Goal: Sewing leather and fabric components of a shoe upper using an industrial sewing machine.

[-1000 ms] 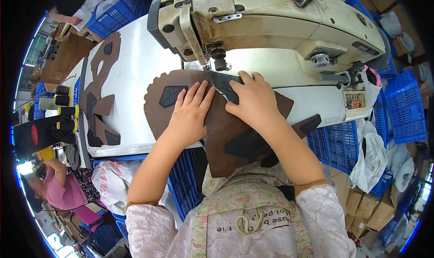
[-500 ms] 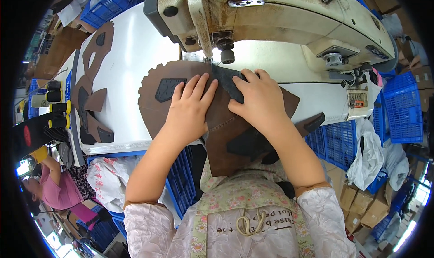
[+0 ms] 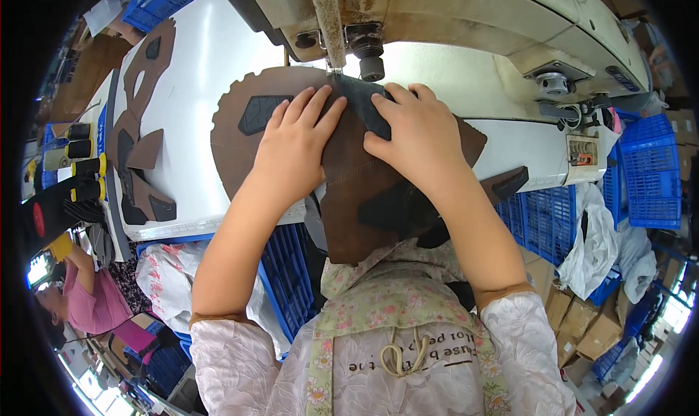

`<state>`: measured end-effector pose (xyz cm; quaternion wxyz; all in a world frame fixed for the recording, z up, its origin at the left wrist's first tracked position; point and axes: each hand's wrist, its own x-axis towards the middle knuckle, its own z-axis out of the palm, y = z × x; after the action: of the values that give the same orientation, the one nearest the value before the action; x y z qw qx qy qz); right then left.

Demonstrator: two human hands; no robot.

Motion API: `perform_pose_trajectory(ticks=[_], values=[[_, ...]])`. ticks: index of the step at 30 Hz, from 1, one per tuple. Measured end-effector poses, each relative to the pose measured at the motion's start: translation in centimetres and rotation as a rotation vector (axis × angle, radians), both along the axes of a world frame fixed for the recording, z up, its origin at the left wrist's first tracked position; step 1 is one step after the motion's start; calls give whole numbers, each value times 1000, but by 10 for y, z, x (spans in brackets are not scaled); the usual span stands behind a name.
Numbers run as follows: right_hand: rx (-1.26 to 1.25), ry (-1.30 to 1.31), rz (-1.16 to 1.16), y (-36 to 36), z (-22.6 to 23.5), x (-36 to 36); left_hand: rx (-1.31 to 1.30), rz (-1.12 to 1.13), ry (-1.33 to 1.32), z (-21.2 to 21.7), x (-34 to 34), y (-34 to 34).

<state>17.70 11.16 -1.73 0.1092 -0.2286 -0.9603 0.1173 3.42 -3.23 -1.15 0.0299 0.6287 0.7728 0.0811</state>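
Note:
A brown leather piece (image 3: 349, 197) with a scalloped edge and dark patches lies on the white sewing table (image 3: 196, 88), hanging over its near edge. My left hand (image 3: 295, 150) lies flat on it, fingers spread. My right hand (image 3: 415, 135) presses a dark grey strip (image 3: 364, 103) onto the leather just below the needle (image 3: 336, 66) of the beige sewing machine (image 3: 437, 15). Both hands sit side by side in front of the presser foot.
More brown cut pieces (image 3: 142, 124) lie along the table's left end. Thread spools (image 3: 73, 161) stand at far left. Blue plastic crates (image 3: 648, 168) and white bags (image 3: 597, 248) sit to the right. Another person in pink (image 3: 87, 307) works at lower left.
The view has closed in on the machine. My hands have slid the leather and grey strip further up under the needle; both stay pressed flat on it.

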Motion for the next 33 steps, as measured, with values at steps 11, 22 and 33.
perform_pose_trajectory(ticks=[11,22,33], values=[[45,110,15,4,-10,-3,-1,-13,22,-3,-7,3],[19,99,22,0,-8,-5,19,7,35,-9,-7,0],[13,58,-20,2,-3,0,6,7,-1,-1,-3,12]])
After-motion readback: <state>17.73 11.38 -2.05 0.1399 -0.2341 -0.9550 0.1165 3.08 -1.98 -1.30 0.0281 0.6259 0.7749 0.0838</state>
